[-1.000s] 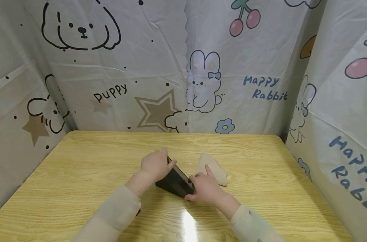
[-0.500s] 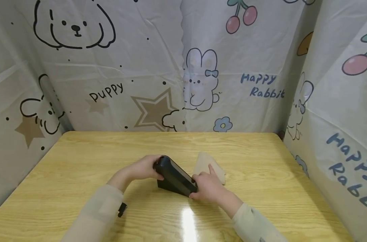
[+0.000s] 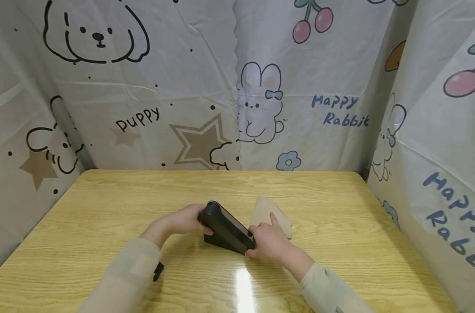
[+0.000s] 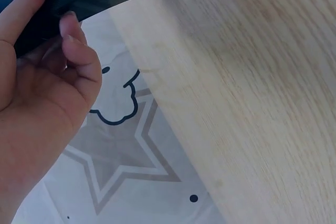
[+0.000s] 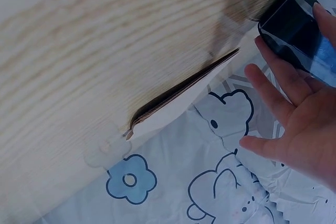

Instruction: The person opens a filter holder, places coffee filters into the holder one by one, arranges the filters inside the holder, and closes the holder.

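Fingers (image 4: 23, 11) grip black device (image 3: 226, 229) at 2 ends.

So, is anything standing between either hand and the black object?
Nothing visible: the left hand and right hand both hold the black object directly. The beige piece lies beyond the right hand, not in between.

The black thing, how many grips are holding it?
2: the left grip at the left end of the black thing, the right grip at its right end. Some fingers are hidden.
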{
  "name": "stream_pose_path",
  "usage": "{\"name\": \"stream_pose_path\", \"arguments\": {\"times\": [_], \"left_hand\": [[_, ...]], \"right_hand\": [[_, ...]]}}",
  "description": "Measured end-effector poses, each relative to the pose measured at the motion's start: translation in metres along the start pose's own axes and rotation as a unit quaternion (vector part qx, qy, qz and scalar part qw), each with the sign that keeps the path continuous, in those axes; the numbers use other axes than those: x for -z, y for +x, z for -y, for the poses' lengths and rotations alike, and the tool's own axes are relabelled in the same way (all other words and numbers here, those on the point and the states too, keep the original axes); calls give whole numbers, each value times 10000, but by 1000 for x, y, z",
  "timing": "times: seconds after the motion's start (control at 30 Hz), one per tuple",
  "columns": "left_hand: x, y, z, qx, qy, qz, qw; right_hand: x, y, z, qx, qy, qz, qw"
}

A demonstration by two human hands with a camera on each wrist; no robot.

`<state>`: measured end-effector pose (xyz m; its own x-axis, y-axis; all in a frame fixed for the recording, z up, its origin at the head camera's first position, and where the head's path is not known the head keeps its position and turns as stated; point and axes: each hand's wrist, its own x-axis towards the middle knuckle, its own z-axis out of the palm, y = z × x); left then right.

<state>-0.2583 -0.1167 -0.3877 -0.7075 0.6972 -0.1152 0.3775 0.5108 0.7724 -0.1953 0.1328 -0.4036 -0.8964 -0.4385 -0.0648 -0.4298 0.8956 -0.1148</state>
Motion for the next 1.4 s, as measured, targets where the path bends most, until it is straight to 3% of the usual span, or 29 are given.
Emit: {"name": "stream_pose_path", "arguments": {"times": [0.23, 0.47, 0.67, 0.9, 1.03, 1.23, 1.4], "left_hand": [[1, -2, -3, -15, 212, -25, 9998], [1, -4, -1, 66, -9, 101, 9999], [2, -9, 1, 86, -390, 195, 9990], [7, -16, 5, 423, -1104, 198, 9928], [10, -18, 7, 513, -1545, 226, 9864], [13, -21, 11, 676, -1805, 209, 9810], [16, -24, 14, 690, -1973, 224, 9777]], "right_hand": [[-1, -1, 0, 44, -5, -48, 10000], [-5, -5, 0, 155, 17, -217, 9996], [-6, -10, 1, 363, 360, -381, 9980], [-1, -17, 3, 428, 1397, -521, 9879], [-1, -20, 5, 504, 1396, -774, 9859], [0, -22, 4, 1180, 1211, -1364, 9761], [0, -22, 1, 1807, 932, -1878, 9609]]}}
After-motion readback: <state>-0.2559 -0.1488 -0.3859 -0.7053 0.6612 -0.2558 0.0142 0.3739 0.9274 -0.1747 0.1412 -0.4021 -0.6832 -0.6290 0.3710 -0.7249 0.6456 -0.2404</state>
